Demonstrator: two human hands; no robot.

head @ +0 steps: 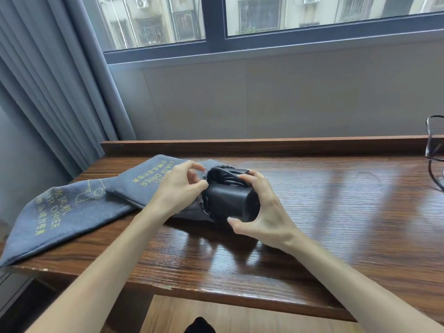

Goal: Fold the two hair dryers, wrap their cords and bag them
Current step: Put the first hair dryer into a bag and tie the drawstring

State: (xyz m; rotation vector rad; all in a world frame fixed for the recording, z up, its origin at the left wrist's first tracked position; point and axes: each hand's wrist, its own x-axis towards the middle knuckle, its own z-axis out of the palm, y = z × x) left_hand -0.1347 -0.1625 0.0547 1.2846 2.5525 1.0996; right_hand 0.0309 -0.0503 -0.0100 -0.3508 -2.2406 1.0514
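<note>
Hair dryer (231,203): black, folded, lying on its side on the wooden table (336,212), its front end at the mouth of a grey bag — rear grille toward the camera's right.
Cord (225,176): black loops bunched along the top of the dryer body.
Right hand (262,210): curled round the dryer's rear end, thumb below, fingers over the top.
Left hand (179,186): pinches the edge of the bag's opening just beside the dryer.
Nearer bag (153,181): grey cloth with yellow "HAIR DRIER" print, flat on the table, its mouth at the dryer.
Second bag (52,219): same grey cloth, at the table's left end — partly under the first.
Table's right edge: dark cable (432,152), looped.
</note>
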